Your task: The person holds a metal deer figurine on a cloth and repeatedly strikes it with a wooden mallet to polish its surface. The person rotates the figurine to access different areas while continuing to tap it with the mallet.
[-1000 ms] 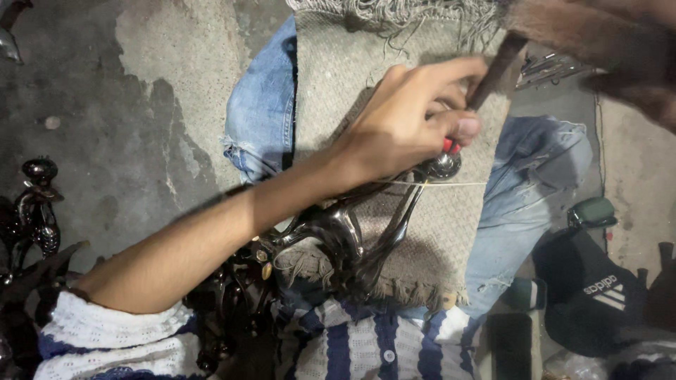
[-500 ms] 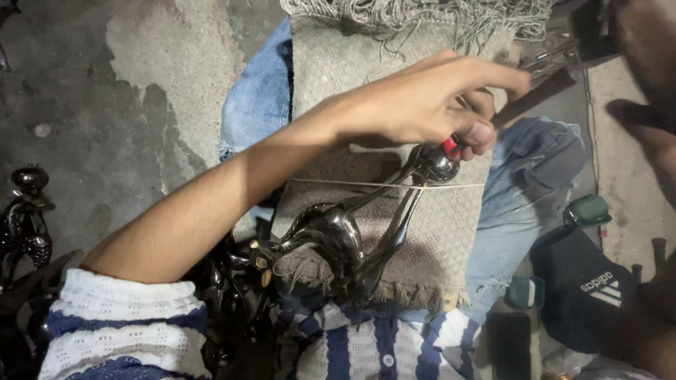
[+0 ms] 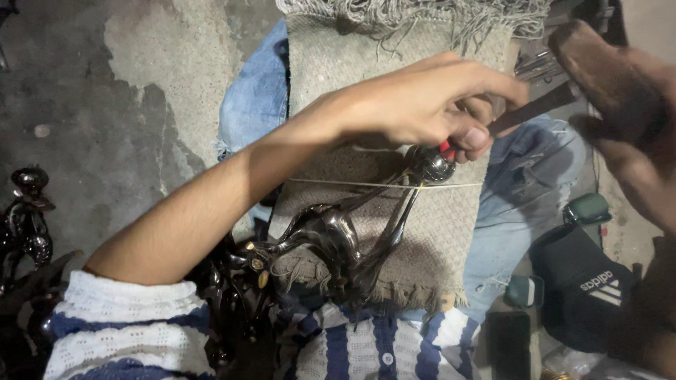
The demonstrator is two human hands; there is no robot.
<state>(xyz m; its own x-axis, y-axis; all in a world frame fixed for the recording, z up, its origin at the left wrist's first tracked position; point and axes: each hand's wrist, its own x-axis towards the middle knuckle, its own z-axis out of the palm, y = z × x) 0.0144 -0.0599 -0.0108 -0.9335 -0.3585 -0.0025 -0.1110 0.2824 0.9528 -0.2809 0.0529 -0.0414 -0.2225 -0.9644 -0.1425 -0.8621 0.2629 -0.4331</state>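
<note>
Pinched between left hand (image 3: 429, 105) fingers: small red part at ball tip of dark metal figurine (image 3: 338, 236) on mat (image 3: 422, 232). Right hand (image 3: 627, 112) grips dark tool (image 3: 531, 112).

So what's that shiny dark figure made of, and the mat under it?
The figure looks like metal with a dark polished finish: bright glints run along its thin curved limbs and the round ball at the top. It could be a glossy coating over something else. The mat looks like coarse woven fabric, grey-beige and matte, with loose fringe along its far edge.
</note>
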